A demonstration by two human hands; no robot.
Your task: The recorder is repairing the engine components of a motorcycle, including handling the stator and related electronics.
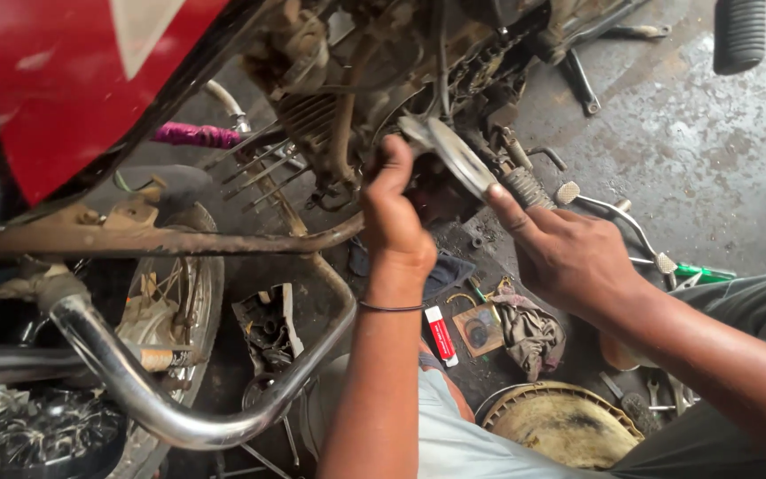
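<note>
Both hands work at the engine (339, 98) of a motorcycle with a red tank (55, 80). The left hand (394, 213) reaches up under the engine, its fingers (392, 160) curled closed on the lower edge of a round metal cover (454, 155). The right hand (565, 253), right of the engine, presses its fingers (503, 202) against that cover's outer face. Below the engine, on the oily floor (702, 142), lie a rag (532, 333), a small red tube (441, 337) and a basket (565, 426).
</note>
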